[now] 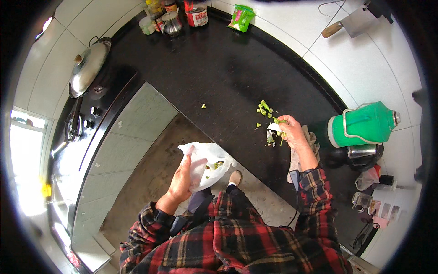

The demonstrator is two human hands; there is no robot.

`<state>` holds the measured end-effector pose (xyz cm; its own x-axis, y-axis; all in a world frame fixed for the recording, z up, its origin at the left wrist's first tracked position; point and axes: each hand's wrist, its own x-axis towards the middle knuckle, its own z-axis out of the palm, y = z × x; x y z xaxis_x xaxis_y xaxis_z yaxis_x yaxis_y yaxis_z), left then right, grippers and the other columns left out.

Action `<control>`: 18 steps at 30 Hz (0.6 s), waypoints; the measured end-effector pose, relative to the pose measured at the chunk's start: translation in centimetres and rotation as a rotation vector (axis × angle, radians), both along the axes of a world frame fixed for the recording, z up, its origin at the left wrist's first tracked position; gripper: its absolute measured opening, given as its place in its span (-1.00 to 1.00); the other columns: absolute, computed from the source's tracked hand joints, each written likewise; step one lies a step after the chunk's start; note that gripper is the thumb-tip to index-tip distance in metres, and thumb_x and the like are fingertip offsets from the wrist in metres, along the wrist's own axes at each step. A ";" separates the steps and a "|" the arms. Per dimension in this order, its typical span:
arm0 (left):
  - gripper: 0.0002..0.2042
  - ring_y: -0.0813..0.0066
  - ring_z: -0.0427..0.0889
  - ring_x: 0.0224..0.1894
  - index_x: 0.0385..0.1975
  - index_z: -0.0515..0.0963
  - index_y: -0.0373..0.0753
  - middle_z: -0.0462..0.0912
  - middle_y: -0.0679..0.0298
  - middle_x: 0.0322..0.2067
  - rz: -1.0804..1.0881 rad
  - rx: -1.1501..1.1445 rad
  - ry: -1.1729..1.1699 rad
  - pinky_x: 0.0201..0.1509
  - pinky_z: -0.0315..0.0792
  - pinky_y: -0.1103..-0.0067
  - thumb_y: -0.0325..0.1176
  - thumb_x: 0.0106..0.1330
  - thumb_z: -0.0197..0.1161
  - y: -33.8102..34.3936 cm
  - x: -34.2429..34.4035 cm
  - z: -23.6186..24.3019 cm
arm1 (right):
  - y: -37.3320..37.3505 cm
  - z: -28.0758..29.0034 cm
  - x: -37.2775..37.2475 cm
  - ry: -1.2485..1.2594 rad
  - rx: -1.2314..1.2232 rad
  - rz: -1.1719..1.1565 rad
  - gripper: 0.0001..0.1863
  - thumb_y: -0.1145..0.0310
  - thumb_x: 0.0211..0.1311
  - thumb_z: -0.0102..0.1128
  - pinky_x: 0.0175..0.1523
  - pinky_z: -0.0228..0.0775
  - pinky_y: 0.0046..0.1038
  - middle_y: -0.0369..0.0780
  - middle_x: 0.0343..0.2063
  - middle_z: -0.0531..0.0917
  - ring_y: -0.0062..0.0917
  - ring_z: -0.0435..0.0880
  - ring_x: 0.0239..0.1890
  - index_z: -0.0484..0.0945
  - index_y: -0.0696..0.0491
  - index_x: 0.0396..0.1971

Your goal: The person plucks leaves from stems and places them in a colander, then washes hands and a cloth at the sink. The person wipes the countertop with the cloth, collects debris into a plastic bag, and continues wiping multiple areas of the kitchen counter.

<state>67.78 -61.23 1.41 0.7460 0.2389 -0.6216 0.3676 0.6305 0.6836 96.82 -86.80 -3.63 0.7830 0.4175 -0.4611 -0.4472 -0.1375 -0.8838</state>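
Observation:
My left hand (pixel 181 182) grips a white plastic bag (pixel 198 171) over the floor by the counter edge. The bag's mouth gapes, and some green and brown scraps (pixel 214 166) show inside it. Over the dark counter, my right hand (pixel 293 132) has its fingers closed on green vegetable scraps (pixel 282 122), with a pale piece among them. Just beyond the fingertips lies a small heap of green vegetable pieces (pixel 263 108). A single bit (pixel 203 106) lies apart, to the left on the counter. A beige cloth (pixel 294 166) is partly hidden beneath my right forearm.
A green jug (pixel 365 123) lies at the right, near a dark kettle (pixel 365 153). Jars and a metal pot (pixel 171 23) stand at the back with a green packet (pixel 242 18). A lidded wok (pixel 90 68) is on the left stove. A cleaver (pixel 353 23) hangs on the wall.

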 end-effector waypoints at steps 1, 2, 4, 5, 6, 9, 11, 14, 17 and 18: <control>-0.46 0.41 0.46 0.01 0.38 0.02 0.01 0.43 0.09 0.13 -0.003 0.001 -0.005 -0.09 0.42 0.59 0.04 0.47 -0.22 -0.2 0.1 -0.1 | 0.1 0.7 -0.2 0.020 0.009 0.018 -0.79 0.56 0.12 0.06 -0.67 0.06 -0.73 -0.36 -0.50 0.44 -0.79 0.27 -0.69 0.46 0.08 -0.21; -0.46 0.41 0.46 0.01 0.39 0.01 0.00 0.43 0.10 0.13 0.006 0.008 -0.007 -0.09 0.42 0.59 0.03 0.47 -0.22 -0.4 0.2 -0.2 | 0.3 1.4 -0.4 0.042 0.032 0.048 -0.80 0.57 0.13 0.06 -0.67 0.07 -0.74 -0.36 -0.49 0.43 -0.79 0.26 -0.69 0.45 0.08 -0.22; -0.47 0.43 0.47 0.00 0.39 0.00 0.00 0.44 0.12 0.12 0.023 -0.024 -0.027 -0.07 0.43 0.59 0.02 0.48 -0.24 -1.0 0.3 -0.3 | 0.7 2.7 -1.0 0.074 0.046 0.105 -0.81 0.55 0.16 0.08 -0.66 0.08 -0.74 -0.34 -0.47 0.45 -0.79 0.26 -0.68 0.45 0.08 -0.21; -0.47 0.43 0.47 -0.01 0.39 0.00 0.00 0.44 0.12 0.12 0.013 -0.022 -0.009 -0.06 0.43 0.59 0.01 0.49 -0.25 -1.0 0.3 -0.3 | 1.1 3.2 -1.5 0.091 0.056 0.137 -0.81 0.54 0.16 0.09 -0.66 0.09 -0.74 -0.33 -0.46 0.45 -0.79 0.27 -0.68 0.45 0.08 -0.21; -0.47 0.44 0.48 -0.01 0.39 -0.01 -0.01 0.45 0.13 0.11 0.007 -0.021 -0.033 -0.06 0.43 0.59 0.01 0.49 -0.25 -1.1 0.2 -0.3 | 1.4 3.6 -2.0 0.102 0.092 0.186 -0.82 0.53 0.17 0.09 -0.66 0.09 -0.74 -0.33 -0.45 0.46 -0.79 0.28 -0.67 0.45 0.07 -0.20; -0.48 0.45 0.48 0.01 0.39 0.01 -0.01 0.46 0.14 0.10 -0.026 -0.029 -0.017 0.01 0.42 0.56 0.00 0.49 -0.25 -1.1 0.1 -0.4 | 3.4 4.1 -4.5 0.151 0.097 0.391 -0.81 0.45 0.20 0.13 -0.57 0.13 -0.73 -0.30 -0.34 0.55 -0.77 0.39 -0.52 0.51 0.05 -0.18; -0.48 0.45 0.47 0.04 0.38 0.03 -0.04 0.45 0.16 0.10 -0.019 -0.040 -0.046 0.04 0.41 0.55 -0.01 0.49 -0.24 -1.2 0.0 -0.8 | 5.5 3.6 -6.6 0.208 0.101 0.573 -0.79 0.44 0.17 0.15 -0.55 0.18 -0.70 -0.31 -0.35 0.56 -0.75 0.42 -0.50 0.53 0.06 -0.17; -0.47 0.41 0.46 0.06 0.38 0.02 -0.07 0.44 0.16 0.11 -0.001 -0.024 -0.094 0.09 0.40 0.52 -0.01 0.49 -0.23 -1.7 -0.2 -1.5 | 10.0 1.5 -10.9 0.083 0.113 0.855 -0.80 0.43 0.17 0.10 -0.50 0.27 -0.61 -0.30 -0.40 0.57 -0.70 0.47 -0.47 0.55 0.10 -0.20; -0.45 0.39 0.48 0.03 0.40 -0.03 -0.05 0.41 0.15 0.12 -0.053 0.086 -0.152 0.08 0.41 0.50 0.00 0.48 -0.22 -1.6 -0.6 -1.8 | 13.6 -1.5 -13.5 0.212 -0.154 0.994 -0.77 0.40 0.24 0.01 -0.38 0.38 -0.53 -0.27 -0.36 0.59 -0.63 0.54 -0.39 0.54 0.12 -0.16; -0.45 0.42 0.49 0.00 0.40 -0.03 -0.05 0.43 0.16 0.10 -0.047 0.044 -0.116 0.03 0.42 0.53 -0.01 0.49 -0.23 -1.6 -0.7 -1.7 | 14.8 -2.8 -13.8 0.235 -0.182 1.029 -0.76 0.38 0.25 -0.01 -0.32 0.41 -0.49 -0.26 -0.35 0.60 -0.60 0.55 -0.36 0.54 0.11 -0.14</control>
